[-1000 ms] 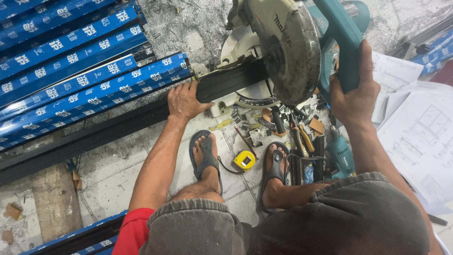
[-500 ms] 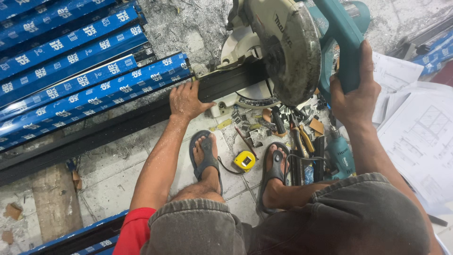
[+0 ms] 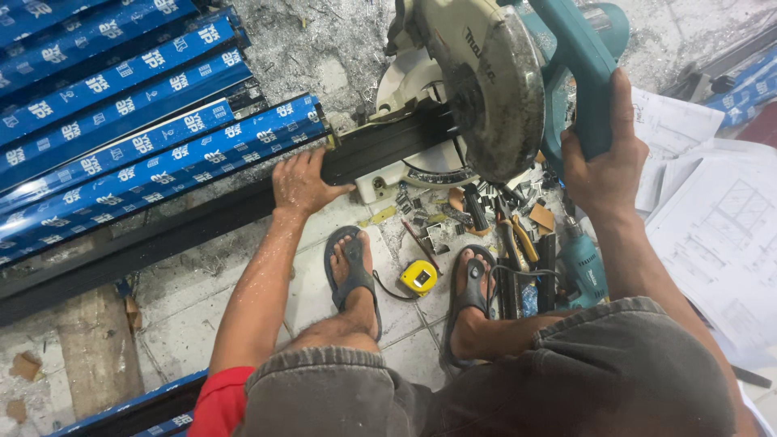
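Observation:
I crouch on the floor before a mitre saw [image 3: 486, 81] with a grey blade guard and a teal body. My right hand [image 3: 603, 154] grips the saw's teal handle [image 3: 579, 61], the blade guard lowered over a long black metal profile [image 3: 202, 222]. My left hand [image 3: 301, 182] presses flat on that profile just left of the saw base. The profile runs from the saw to the lower left across the floor.
Blue-wrapped profiles [image 3: 137, 129] lie stacked at upper left. A yellow tape measure [image 3: 419, 277] sits between my sandalled feet. Small offcuts, pliers and a teal drill [image 3: 581, 267] clutter the floor by my right foot. Paper drawings [image 3: 720, 235] lie at right.

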